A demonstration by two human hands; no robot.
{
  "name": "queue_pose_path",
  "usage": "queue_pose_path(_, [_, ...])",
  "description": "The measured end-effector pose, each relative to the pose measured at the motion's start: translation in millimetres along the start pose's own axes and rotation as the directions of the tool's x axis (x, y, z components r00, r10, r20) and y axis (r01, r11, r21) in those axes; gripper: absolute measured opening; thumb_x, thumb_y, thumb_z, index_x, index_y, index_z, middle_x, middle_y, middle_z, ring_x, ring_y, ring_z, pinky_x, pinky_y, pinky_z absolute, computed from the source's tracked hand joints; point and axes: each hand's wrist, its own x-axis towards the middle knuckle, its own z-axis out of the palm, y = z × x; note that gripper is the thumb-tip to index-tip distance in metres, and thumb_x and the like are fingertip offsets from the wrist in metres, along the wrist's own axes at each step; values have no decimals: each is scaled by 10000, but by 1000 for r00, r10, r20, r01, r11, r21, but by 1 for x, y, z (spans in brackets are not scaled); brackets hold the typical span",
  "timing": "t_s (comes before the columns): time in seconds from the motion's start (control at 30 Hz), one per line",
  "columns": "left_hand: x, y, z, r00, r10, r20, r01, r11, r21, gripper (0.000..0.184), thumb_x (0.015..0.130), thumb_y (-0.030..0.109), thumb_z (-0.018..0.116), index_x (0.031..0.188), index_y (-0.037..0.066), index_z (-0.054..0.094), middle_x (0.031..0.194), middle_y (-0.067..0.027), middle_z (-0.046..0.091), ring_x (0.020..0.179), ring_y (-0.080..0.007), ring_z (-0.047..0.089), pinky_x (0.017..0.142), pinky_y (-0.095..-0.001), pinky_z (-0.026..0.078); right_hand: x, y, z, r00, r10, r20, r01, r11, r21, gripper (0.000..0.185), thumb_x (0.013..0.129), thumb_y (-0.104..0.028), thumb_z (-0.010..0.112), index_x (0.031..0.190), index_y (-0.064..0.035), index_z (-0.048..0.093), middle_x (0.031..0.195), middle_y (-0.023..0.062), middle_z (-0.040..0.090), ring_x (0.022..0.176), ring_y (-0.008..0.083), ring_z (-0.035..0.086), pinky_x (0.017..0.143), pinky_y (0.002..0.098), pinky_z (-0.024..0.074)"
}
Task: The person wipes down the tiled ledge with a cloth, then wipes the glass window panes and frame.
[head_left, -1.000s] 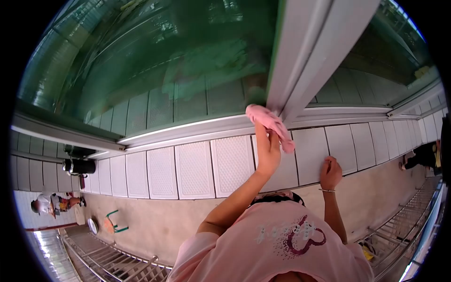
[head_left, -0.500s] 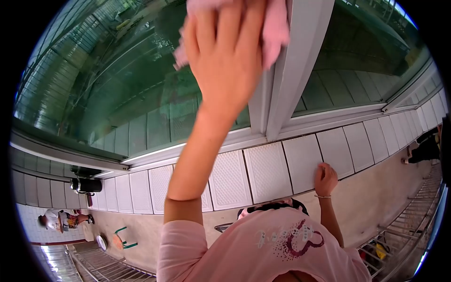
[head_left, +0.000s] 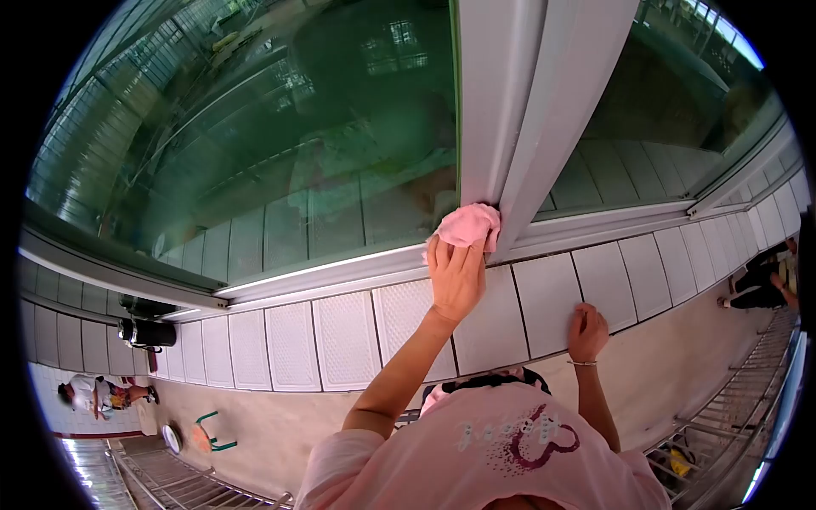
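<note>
Left grip: closed by bent fingers on a bunched pink cloth.
Cloth position: held at the corner where the upright post meets the bottom rail, just beyond the back edge of the tiled sill.
Right grip: curled inward and rested at the front edge of the sill; whether anything is enclosed cannot be told.
Right wrist: encircled by a thin bracelet.
Glass: a green pane is bordered on its right by the post.
Sill, left end: occupied by a dark cylindrical container.
Floor: an orange-seated stool is placed near a round white basin.
Far sides: one person is seen at left, another at right.
</note>
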Motion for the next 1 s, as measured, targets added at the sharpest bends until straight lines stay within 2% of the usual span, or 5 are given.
queue_pose_path(0.23, [82, 37, -35, 985, 22, -169, -92, 903, -419, 482, 872, 2, 595, 1342, -45, 498, 1173, -143, 564, 1041, -311, 470, 963, -420, 299, -1, 4, 5, 999, -22, -39, 22, 1000, -3, 67, 909, -108, 590, 944, -118, 647, 677, 70, 586, 663, 307, 588, 656, 434, 453])
queue_pose_path(0.5, [119, 61, -26, 912, 22, -409, -192, 905, -379, 498, 798, -15, 718, 1273, -32, 571, 1149, -145, 568, 1002, -316, 508, 897, -404, 391, 3, 12, -9, 1000, -22, 4, 22, 999, -40, 64, 913, -115, 588, 947, -112, 641, 678, 73, 591, 648, 308, 588, 642, 435, 455])
queue_pose_path(0.7, [49, 44, 3, 976, -182, -118, 93, 844, -529, 553, 794, -17, 738, 1321, 6, 572, 1070, -153, 557, 894, -295, 549, 752, -366, 460, 6, 10, -13, 1000, -4, 17, 4, 1000, 3, 54, 907, -127, 594, 932, -115, 640, 673, 71, 595, 638, 302, 589, 639, 429, 461])
queue_pose_path(0.83, [54, 37, 2, 982, -182, -58, 127, 849, -513, 469, 795, 7, 756, 1220, 36, 559, 973, -127, 519, 767, -283, 542, 647, -361, 465, 9, 11, -4, 1000, -13, -17, 13, 1000, 8, 58, 902, -123, 593, 934, -115, 640, 661, 70, 592, 637, 301, 591, 642, 426, 462])
queue_pose_path(1.0, [85, 39, -1, 961, -178, -211, 41, 848, -528, 450, 754, 59, 779, 1172, 75, 612, 924, -94, 526, 692, -263, 540, 573, -362, 456, 6, 9, 1, 1000, 22, 8, -22, 1000, 5, 61, 896, -118, 592, 931, -117, 642, 679, 68, 604, 659, 298, 601, 654, 424, 467])
